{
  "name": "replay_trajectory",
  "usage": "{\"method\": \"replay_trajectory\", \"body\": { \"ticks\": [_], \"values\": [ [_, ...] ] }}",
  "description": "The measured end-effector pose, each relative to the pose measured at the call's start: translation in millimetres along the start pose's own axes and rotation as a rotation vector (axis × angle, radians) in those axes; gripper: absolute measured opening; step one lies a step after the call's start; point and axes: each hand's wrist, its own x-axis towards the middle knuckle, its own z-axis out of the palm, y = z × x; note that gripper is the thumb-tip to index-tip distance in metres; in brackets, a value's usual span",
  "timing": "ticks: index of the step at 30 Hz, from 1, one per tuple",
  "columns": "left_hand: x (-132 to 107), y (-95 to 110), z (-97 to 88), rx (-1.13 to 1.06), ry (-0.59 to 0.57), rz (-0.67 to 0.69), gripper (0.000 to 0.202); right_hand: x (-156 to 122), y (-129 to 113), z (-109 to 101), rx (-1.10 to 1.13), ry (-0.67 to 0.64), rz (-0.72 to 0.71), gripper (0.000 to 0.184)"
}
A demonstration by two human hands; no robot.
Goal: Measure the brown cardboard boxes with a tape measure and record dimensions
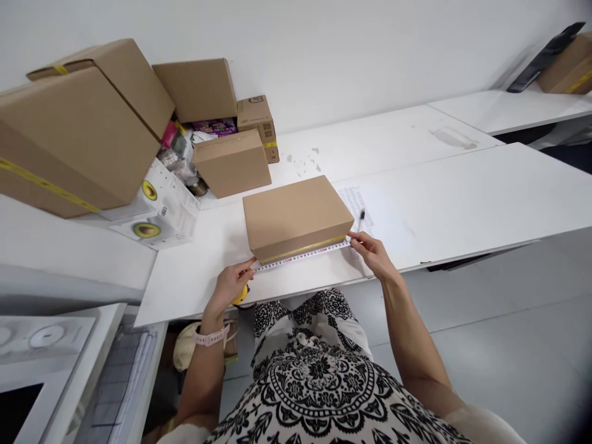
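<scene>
My left hand [231, 285] and right hand [374, 254] pinch the tape [303, 256], already stretched along the box [296, 209] beyond them; pen [362, 215] unheld.

Matt cardboard box [298, 209], smooth tabletop [439, 200], paper sheet [354, 198], measuring tape [305, 254] perhaps metal.

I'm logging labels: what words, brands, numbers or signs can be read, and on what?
Tape measure: "4", "5", "6"; other digits too small.
Paper: print too small.
Back carton: marks too blurred.
White box: print too small.
Purple packet: lettering blurred.
Yellow tape: print too small.
Dial: marks blurred.
</scene>
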Motion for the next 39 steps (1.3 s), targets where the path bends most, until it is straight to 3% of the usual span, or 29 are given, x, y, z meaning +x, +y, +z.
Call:
{"method": "replay_trajectory", "body": {
  "ticks": [5,9,12,16,19,21,24,27,29,31,35,39],
  "values": [
    [8.4,13.5,-25.8,0.000,0.064,0.215,0.044,4.4,-33.7,1.2,-0.021,-0.048,-0.049,0.040],
    [17.6,50.5,-75.3,0.105,0.097,0.271,0.037,14.9,-97.5,-9.6,-0.104,-0.028,-0.131,0.035],
    [30.2,79.0,-105.0,0.209,-0.012,0.239,0.036,32.4,-138.8,-16.4,-0.172,-0.017,-0.146,0.028],
    [49.5,94.7,-112.3,0.125,-0.278,0.173,0.037,58.1,-152.6,-16.2,-0.204,-0.090,-0.055,0.018],
    [53.7,98.3,-112.3,0.024,-0.363,0.121,0.038,70.9,-150.2,-16.8,-0.191,-0.156,-0.026,0.016],
    [45.5,103.5,-117.9,-0.013,-0.369,0.127,0.038,75.8,-156.5,-20.8,-0.183,-0.151,-0.075,0.019],
    [12.2,115.9,-125.2,-0.068,-0.394,0.122,0.034,80.6,-181.5,-27.6,-0.137,-0.078,-0.205,0.025],
    [-37.2,127.4,-107.5,-0.240,-0.545,0.077,0.037,87.3,-208.2,-23.0,-0.108,-0.094,-0.261,0.019],
    [-67.5,132.5,-76.6,-0.453,-0.648,0.003,0.041,95.6,-215.6,-10.0,-0.119,-0.186,-0.226,0.013],
    [-88.4,137.0,-37.2,-0.692,-0.662,-0.054,0.043,107.6,-212.3,8.3,-0.143,-0.287,-0.162,0.006],
    [-102.5,150.9,30.8,-0.992,-0.521,-0.052,0.044,132.9,-190.3,42.0,-0.238,-0.399,-0.008,0.005],
    [-107.4,166.3,61.1,-1.182,-0.674,-0.093,0.044,137.9,-179.4,56.2,-0.338,-0.550,0.080,0.014]
  ]
}}
